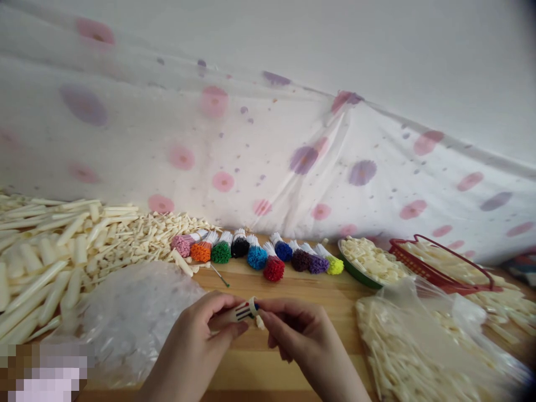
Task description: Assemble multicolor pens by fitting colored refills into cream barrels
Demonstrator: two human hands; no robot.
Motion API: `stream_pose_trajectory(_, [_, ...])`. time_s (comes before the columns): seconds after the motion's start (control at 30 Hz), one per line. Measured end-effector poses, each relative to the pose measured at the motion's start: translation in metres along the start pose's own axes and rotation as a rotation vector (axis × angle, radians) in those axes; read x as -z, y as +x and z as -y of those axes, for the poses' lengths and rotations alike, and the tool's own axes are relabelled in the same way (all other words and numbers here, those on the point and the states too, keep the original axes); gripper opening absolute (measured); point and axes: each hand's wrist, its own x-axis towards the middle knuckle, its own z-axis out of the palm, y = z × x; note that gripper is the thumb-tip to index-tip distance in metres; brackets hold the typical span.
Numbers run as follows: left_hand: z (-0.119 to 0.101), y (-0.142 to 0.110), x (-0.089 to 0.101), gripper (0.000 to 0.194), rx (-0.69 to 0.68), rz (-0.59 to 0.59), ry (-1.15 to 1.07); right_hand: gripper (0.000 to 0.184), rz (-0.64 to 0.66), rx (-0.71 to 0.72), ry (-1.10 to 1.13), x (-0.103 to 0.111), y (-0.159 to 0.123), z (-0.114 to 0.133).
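Observation:
My left hand [207,329] is closed around a cream-coloured multicolour pen barrel [242,311] with dark slots along its side. Spots of red, blue and green show at the barrel's ringed end. The fingertips of my right hand [298,328] pinch a small blue piece [257,306] at that end; the rest of it is hidden. Just beneath the fingers lies a small cream part [260,322]. Beyond my hands stands a row of pen refill bundles with coloured tips, among them red [273,269], green [221,252] and yellow [335,265].
Cream barrels [46,279] and smaller parts [146,234] are heaped on the left, behind a clear plastic bag [134,318]. A single green-tipped refill [220,276] lies alone. To the right are a green bowl [355,273], a red basket [422,273] and a filled bag [419,346].

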Motion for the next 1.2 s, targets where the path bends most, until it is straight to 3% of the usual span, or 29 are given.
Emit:
stream_pose_trajectory(0.13, [-0.002, -0.001, 0.0, 0.009, 0.021, 0.026, 0.035, 0.029, -0.036, 0.057, -0.049, 0.003, -0.002, 0.002])
stream_pose_trajectory(0.27, [-0.002, -0.002, -0.002, 0.013, 0.045, 0.058, 0.031, 0.017, 0.01, 0.159, -0.166, 0.009, -0.001, -0.001])
stream_pose_trajectory(0.53, [0.013, -0.004, -0.002, 0.022, -0.122, -0.043, 0.208, 0.025, 0.084, 0.014, -0.124, 0.011, 0.006, -0.008])
stream_pose_trajectory(0.67, [0.012, -0.006, -0.001, 0.022, -0.143, -0.048, 0.231, 0.031, 0.137, -0.028, -0.107, 0.013, 0.007, -0.005])
stream_pose_trajectory(0.97, [0.003, -0.003, -0.001, 0.023, -0.091, 0.017, 0.197, 0.031, 0.236, 0.02, -0.137, 0.024, 0.006, -0.003])
stream_pose_trajectory(1.2, [0.006, -0.005, -0.003, 0.026, -0.111, 0.055, 0.216, 0.027, 0.237, 0.045, -0.18, 0.026, 0.009, -0.002])
